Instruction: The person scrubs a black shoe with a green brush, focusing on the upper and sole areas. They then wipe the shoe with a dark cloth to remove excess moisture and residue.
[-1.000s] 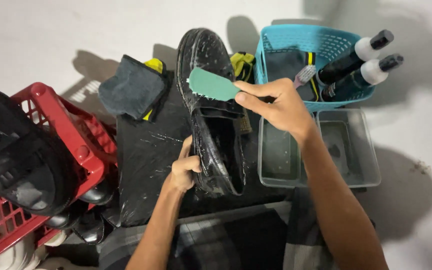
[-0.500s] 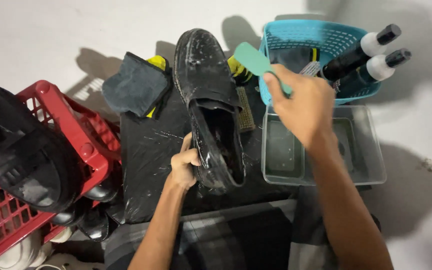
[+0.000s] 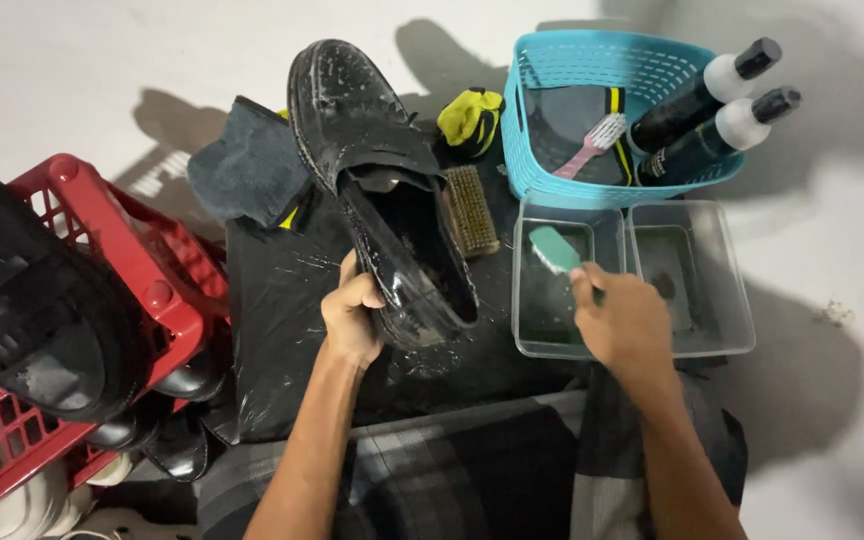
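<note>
The red crate [image 3: 167,290], loaded with dark shoes, is sitting well to the left of the left hand [image 3: 352,318]. A black plastic sheet [image 3: 272,330] is lying under and around that hand.

The left hand is closing around the heel of 1 black shoe [image 3: 382,180], thumb on the outer side, and is holding it tilted with the toe pointing away. The shoe is showing wet specks, possibly foam; the view is too coarse to confirm.

Beyond the right hand [image 3: 624,322], a turquoise basket [image 3: 527,150] is holding 2 dark spray bottles [image 3: 717,110] and 1 pink toothbrush [image 3: 592,145]. Directly ahead of the right hand, a clear 2-compartment tray [image 3: 737,335] is resting on the floor.

The right hand is gripping 1 teal brush [image 3: 555,248], fingers wrapped on the handle, head dipping into the left compartment.

Between the hands, 1 bristle brush [image 3: 470,208] is lying beside the shoe.

Risk: the wet heel is offering poor grip, so the shoe could slip. Pressing the brush against the tray wall could tip it and spill liquid.
</note>
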